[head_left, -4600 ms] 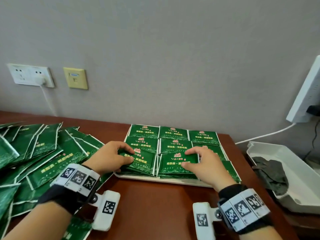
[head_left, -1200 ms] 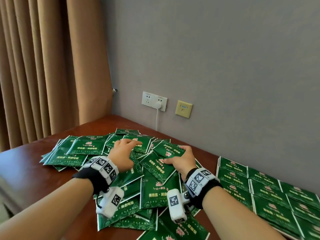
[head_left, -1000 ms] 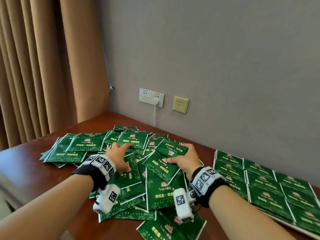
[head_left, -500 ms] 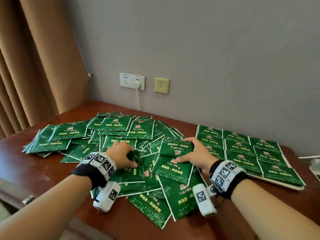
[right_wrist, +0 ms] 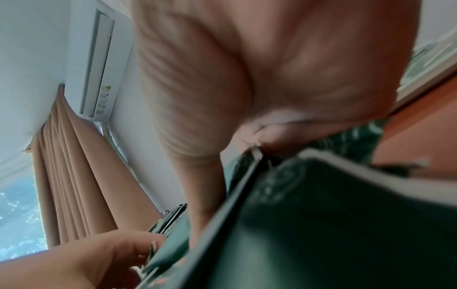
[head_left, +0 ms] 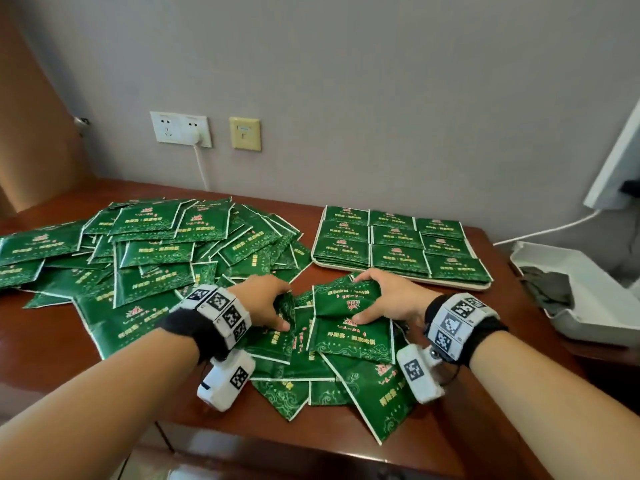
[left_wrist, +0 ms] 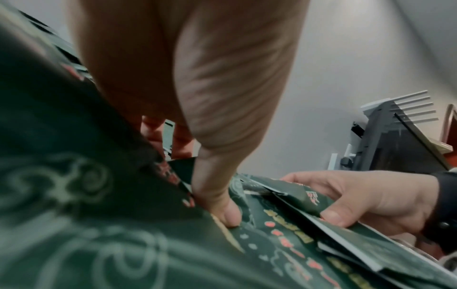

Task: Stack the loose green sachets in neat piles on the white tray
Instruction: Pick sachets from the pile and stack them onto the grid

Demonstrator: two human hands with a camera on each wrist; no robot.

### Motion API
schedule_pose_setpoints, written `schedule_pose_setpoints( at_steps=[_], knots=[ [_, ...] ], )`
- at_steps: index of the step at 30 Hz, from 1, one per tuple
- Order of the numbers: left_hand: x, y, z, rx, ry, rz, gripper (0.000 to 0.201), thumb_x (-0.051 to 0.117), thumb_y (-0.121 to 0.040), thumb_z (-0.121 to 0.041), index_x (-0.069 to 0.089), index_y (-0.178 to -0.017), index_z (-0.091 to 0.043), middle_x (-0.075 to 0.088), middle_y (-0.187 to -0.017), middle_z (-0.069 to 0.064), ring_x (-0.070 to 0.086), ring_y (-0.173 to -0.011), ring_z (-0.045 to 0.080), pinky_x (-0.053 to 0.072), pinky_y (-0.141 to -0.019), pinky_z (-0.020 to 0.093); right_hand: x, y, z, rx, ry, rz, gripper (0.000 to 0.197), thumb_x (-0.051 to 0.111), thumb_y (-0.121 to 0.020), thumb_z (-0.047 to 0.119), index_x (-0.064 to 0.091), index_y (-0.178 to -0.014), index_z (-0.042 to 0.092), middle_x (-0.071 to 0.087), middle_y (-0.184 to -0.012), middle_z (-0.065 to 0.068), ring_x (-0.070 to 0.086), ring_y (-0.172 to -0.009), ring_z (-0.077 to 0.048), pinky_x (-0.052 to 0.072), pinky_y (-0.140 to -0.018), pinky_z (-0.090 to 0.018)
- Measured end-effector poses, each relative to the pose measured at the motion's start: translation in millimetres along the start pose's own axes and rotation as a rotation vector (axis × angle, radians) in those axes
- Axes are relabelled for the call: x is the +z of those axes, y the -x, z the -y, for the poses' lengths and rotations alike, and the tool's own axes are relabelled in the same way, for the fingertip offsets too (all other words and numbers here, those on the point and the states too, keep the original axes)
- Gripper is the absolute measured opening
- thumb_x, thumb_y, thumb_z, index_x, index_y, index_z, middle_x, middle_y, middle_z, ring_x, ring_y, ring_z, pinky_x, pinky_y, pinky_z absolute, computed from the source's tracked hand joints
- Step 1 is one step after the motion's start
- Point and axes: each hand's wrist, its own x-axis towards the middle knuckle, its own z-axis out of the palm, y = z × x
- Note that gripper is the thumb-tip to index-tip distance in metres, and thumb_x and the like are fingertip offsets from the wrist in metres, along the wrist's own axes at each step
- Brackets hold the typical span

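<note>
Only the left wrist view shows the left thumb [left_wrist: 226, 213] pressing sachets [left_wrist: 284, 234].

Both forearms reach forward side by side, the left hand [head_left: 264, 301] and right hand [head_left: 390, 303] curled, fingers and thumbs pinching.

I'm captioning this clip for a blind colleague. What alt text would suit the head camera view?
Two bare hands gather green sachets on a wooden table: the right hand grips a small bundle of sachets, the left hand pinches another sachet. A loose heap spreads to the left; behind the hands, a white tray holds neat piles.
</note>
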Motion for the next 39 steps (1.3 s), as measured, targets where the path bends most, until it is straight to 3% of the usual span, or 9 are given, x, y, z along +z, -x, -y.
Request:
schedule_pose_setpoints(
  at_steps=[5, 9, 12, 20, 26, 29, 33, 36, 39],
  knots=[
    [10.5, -9.6, -37.1, 0.044, 0.062, 0.030, 0.033, 0.082, -0.079, -0.034, 0.056, -0.098, -0.027, 0.063, -0.095, -0.007, 0.064, -0.091, 0.016, 0.049, -0.076, 0.027, -21.2, 25.2, -24.2, 0.043, 0.112, -0.037, 0.074, 0.095, -0.065, 0.024, 0.050, -0.123, 0.029, 0.064, -0.120, 0.000, 0.065, -0.101, -0.017, 0.058, -0.087, -0.038],
    [16.9, -20.3, -62.3, 0.052, 0.085, 0.035, 0.047, 0.085, -0.075, -0.036, 0.062, -0.112, -0.019, 0.058, -0.087, -0.011, 0.061, -0.085, 0.015, 0.049, -0.076, 0.029, -36.4, 39.8, -39.7, 0.079, 0.467, -0.112, 0.099, 0.091, -0.060, 0.055, 0.040, -0.139, 0.024, 0.041, -0.137, 0.001, 0.046, -0.124, -0.021, 0.043, -0.106, -0.042],
    [15.0, -26.9, -78.6, 0.088, 0.091, 0.047, 0.037, 0.087, -0.073, -0.033, 0.066, -0.098, -0.016, 0.067, -0.084, -0.009, 0.068, -0.079, 0.013, 0.054, -0.068, 0.028, -45.5, 46.9, -50.3, 0.062, 0.494, -0.154, 0.104, 0.090, -0.056, 0.060, 0.040, -0.140, 0.023, 0.037, -0.135, 0.000, 0.039, -0.127, -0.022, 0.041, -0.107, -0.042],
    [-24.2, -39.9, -82.0, 0.229, 0.241, -0.089, 0.019, 0.077, -0.082, -0.034, 0.067, -0.077, -0.019, 0.069, -0.071, -0.002, 0.062, -0.056, 0.002, 0.049, -0.058, 0.021, -68.4, 38.3, -65.1, -0.096, -0.085, -0.251, 0.050, 0.088, -0.053, 0.050, 0.063, -0.082, 0.017, 0.065, -0.087, -0.009, 0.059, -0.082, -0.021, 0.045, -0.081, -0.034],
    [-51.1, -49.2, -59.8, 0.282, 0.776, -0.310, 0.022, 0.071, -0.085, -0.030, 0.065, -0.085, -0.008, 0.070, -0.068, 0.002, 0.065, -0.059, 0.011, 0.054, -0.058, 0.023, -91.1, 24.1, -66.8, -0.207, -0.788, -0.199, 0.028, 0.075, -0.072, 0.016, 0.059, -0.095, 0.014, 0.066, -0.089, -0.013, 0.063, -0.074, -0.022, 0.056, -0.070, -0.035],
    [-43.2, -56.4, -57.7, 0.253, 1.148, -0.538, 0.015, 0.069, -0.086, -0.027, 0.064, -0.089, -0.012, 0.071, -0.072, 0.002, 0.067, -0.064, 0.015, 0.057, -0.060, 0.030, -96.2, 19.1, -77.7, -0.261, -0.897, -0.223, 0.036, 0.070, -0.076, 0.010, 0.066, -0.110, 0.021, 0.069, -0.104, -0.016, 0.068, -0.083, -0.028, 0.061, -0.070, -0.038],
    [-33.7, -60.3, -58.6, 0.213, 1.431, -0.715, 0.008, 0.061, -0.096, -0.011, 0.059, -0.097, -0.019, 0.069, -0.075, 0.004, 0.067, -0.062, 0.016, 0.058, -0.054, 0.030, -89.0, 11.5, -91.8, -0.298, -0.942, -0.284, 0.029, 0.065, -0.075, 0.004, 0.071, -0.101, 0.017, 0.071, -0.097, -0.008, 0.067, -0.075, -0.021, 0.060, -0.061, -0.031],
    [-19.2, -68.1, -49.6, 0.139, 1.383, -0.619, 0.016, 0.062, -0.093, -0.004, 0.062, -0.095, -0.020, 0.073, -0.080, 0.010, 0.070, -0.069, 0.022, 0.061, -0.064, 0.040, -82.8, 7.6, -96.7, -0.230, -0.923, -0.236, 0.022, 0.065, -0.073, 0.001, 0.075, -0.091, 0.009, 0.073, -0.087, -0.016, 0.069, -0.068, -0.022, 0.060, -0.059, -0.030],
    [-4.3, -73.7, -42.2, 0.098, 0.931, -0.426, 0.016, 0.066, -0.090, -0.005, 0.067, -0.090, -0.021, 0.074, -0.094, 0.006, 0.071, -0.081, 0.019, 0.058, -0.082, 0.041, -82.8, 10.0, -99.0, -0.207, -0.815, -0.196, 0.020, 0.071, -0.071, 0.004, 0.077, -0.090, 0.007, 0.071, -0.087, -0.018, 0.068, -0.069, -0.021, 0.059, -0.062, -0.026]
  ],
)
